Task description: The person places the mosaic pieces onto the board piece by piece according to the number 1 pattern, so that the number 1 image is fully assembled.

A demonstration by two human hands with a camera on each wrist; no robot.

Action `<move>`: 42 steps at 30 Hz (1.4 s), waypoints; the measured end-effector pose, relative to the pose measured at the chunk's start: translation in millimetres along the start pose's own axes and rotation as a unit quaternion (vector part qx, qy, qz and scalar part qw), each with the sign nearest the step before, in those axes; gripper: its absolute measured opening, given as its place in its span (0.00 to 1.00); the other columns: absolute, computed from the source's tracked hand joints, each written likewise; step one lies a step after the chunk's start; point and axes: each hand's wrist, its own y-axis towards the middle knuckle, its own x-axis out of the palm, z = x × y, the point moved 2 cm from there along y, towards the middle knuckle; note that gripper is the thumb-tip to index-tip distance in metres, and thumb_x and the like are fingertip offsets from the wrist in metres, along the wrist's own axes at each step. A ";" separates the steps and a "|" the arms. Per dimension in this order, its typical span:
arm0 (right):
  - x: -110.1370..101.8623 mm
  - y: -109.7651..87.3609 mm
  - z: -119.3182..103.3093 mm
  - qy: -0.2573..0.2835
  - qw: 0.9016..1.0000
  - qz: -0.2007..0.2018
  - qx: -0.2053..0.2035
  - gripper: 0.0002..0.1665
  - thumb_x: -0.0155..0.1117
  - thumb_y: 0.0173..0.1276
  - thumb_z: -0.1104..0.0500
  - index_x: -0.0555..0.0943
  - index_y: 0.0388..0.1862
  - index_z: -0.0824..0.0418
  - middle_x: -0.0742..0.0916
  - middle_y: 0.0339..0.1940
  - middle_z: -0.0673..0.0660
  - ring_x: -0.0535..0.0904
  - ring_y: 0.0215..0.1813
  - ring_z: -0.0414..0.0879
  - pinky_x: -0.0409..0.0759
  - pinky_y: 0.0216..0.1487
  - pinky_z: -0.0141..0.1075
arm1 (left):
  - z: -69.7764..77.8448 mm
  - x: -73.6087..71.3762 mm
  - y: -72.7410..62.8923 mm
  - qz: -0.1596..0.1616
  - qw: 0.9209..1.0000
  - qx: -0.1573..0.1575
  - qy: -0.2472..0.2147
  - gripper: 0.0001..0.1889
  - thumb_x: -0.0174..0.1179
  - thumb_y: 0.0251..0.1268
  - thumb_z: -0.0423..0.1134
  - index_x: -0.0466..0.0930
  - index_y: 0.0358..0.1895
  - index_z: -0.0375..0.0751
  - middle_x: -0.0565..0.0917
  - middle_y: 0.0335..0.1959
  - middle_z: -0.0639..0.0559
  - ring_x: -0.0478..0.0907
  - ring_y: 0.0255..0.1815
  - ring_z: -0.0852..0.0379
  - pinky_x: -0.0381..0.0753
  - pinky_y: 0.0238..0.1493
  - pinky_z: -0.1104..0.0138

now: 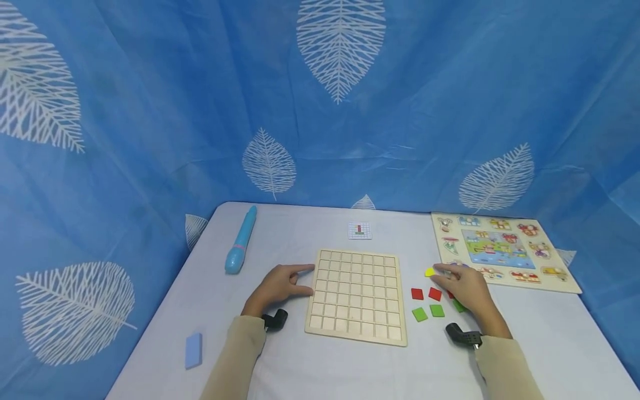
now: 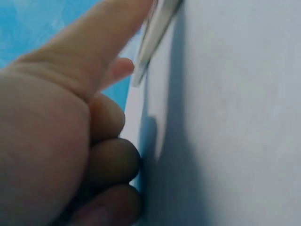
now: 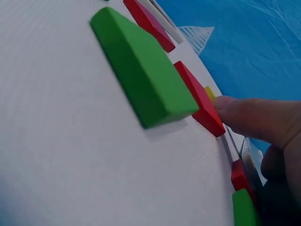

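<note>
My left hand (image 1: 278,284) is at the left edge of a square wooden grid board (image 1: 354,339), its thumb and index finger reaching to the edge while the other fingers curl under, as the left wrist view shows. On the right, my right hand (image 1: 462,286) pinches a yellow piece (image 1: 429,271) between thumb and index fingertips. Close below that hand lie red squares (image 1: 417,294) and green squares (image 1: 419,314), some partly hidden by it. The right wrist view shows a thick green block (image 3: 141,70) and a red block (image 3: 200,99) near the thumb.
A picture puzzle board (image 1: 445,253) lies at the back right. Behind the grid board is a small pattern card (image 1: 360,230). To the left are a light-blue wand-shaped object (image 1: 241,241) and a blue block (image 1: 193,350). Blue leaf-patterned cloth (image 1: 200,111) surrounds the white table.
</note>
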 end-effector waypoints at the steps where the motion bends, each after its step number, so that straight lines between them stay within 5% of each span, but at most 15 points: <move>1: 0.2 0.0 0.0 0.003 1.000 -0.004 0.001 0.36 0.70 0.66 0.35 0.84 0.63 0.57 0.83 0.37 0.71 0.71 0.34 0.54 0.67 0.29 0.39 | -0.1 0.2 -1.1 0.003 1.000 0.003 0.003 0.36 0.78 0.52 0.56 0.81 0.67 0.54 0.62 0.14 0.59 0.56 0.17 0.62 0.58 0.21 0.69; 3: 0.1 0.0 0.0 0.002 1.000 -0.009 0.002 0.38 0.70 0.65 0.33 0.84 0.64 0.56 0.83 0.43 0.73 0.75 0.38 0.58 0.68 0.31 0.39 | 0.2 1.2 -2.8 0.008 1.000 0.010 0.013 0.35 0.77 0.53 0.57 0.81 0.67 0.55 0.62 0.14 0.60 0.56 0.17 0.63 0.58 0.21 0.69; 9: -2.1 2.0 0.5 -0.003 1.000 -0.029 0.005 0.38 0.71 0.65 0.35 0.82 0.66 0.58 0.75 0.21 0.57 0.68 0.28 0.52 0.65 0.29 0.40 | 0.4 5.3 -4.0 0.010 0.999 0.016 0.032 0.36 0.76 0.53 0.58 0.81 0.67 0.56 0.63 0.14 0.62 0.57 0.17 0.64 0.59 0.21 0.69; 15: -2.6 2.6 -2.6 -0.021 0.999 -0.026 -0.010 0.35 0.70 0.67 0.37 0.84 0.63 0.59 0.76 0.25 0.55 0.69 0.33 0.50 0.65 0.32 0.42 | -0.6 6.1 -3.1 0.016 0.999 0.011 0.047 0.36 0.76 0.52 0.59 0.80 0.68 0.57 0.65 0.14 0.61 0.58 0.17 0.64 0.59 0.21 0.69; 24: -1.7 2.0 -6.1 -0.042 0.999 -0.020 -0.019 0.36 0.69 0.69 0.36 0.81 0.67 0.57 0.73 0.22 0.54 0.67 0.24 0.49 0.64 0.26 0.40 | -0.1 4.4 -2.8 0.013 0.999 -0.003 0.052 0.36 0.76 0.53 0.59 0.80 0.68 0.59 0.65 0.14 0.61 0.58 0.17 0.63 0.60 0.22 0.68; 42: 3.6 1.2 -5.1 -0.064 0.997 0.003 -0.038 0.29 0.70 0.70 0.41 0.85 0.62 0.57 0.73 0.21 0.52 0.66 0.23 0.48 0.63 0.24 0.38 | 0.4 4.2 -5.6 0.017 0.999 0.009 0.045 0.35 0.77 0.54 0.57 0.80 0.68 0.57 0.64 0.14 0.61 0.57 0.17 0.64 0.59 0.22 0.69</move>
